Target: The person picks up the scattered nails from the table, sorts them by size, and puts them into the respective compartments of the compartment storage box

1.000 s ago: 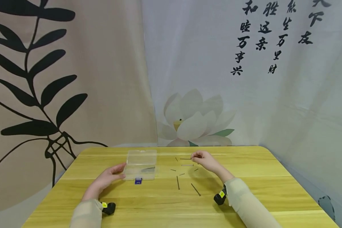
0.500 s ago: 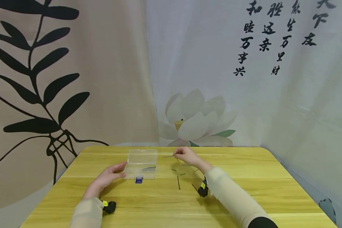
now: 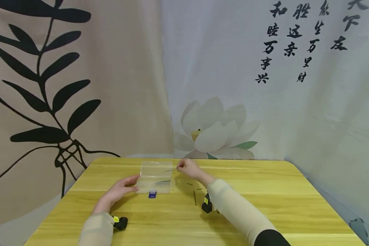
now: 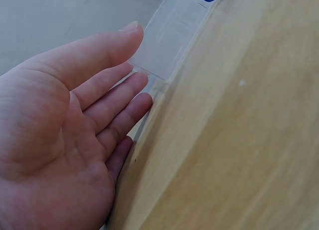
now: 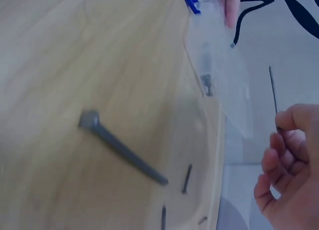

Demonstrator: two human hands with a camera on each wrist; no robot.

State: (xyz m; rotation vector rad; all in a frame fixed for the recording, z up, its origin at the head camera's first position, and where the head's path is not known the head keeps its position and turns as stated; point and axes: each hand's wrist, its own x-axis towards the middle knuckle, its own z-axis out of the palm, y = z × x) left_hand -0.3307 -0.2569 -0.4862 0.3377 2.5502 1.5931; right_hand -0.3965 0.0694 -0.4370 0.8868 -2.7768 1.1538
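My right hand (image 3: 187, 167) pinches a thin metal nail (image 5: 273, 90) between thumb and forefinger. Its free end points left, over the raised lid of a clear plastic box (image 3: 156, 168) in the head view. The box stands open, with a blue latch (image 3: 152, 194) at its front; several long nails (image 3: 163, 181) lie inside. At the left side of the box, my left hand (image 3: 120, 190) rests its thumb and fingertips near the edge, fingers loosely extended in the left wrist view (image 4: 114, 110).
Loose nails of different lengths lie on the wooden table (image 3: 147, 222) right of the box, among them a long one (image 3: 195, 198) and two short ones (image 3: 189, 184). A large-headed nail (image 5: 127, 150) is close in the right wrist view. A printed curtain (image 3: 135, 85) hangs behind.
My right hand has carried the nail left from the far part of the table to the box's lid. My left hand has stayed at the box.
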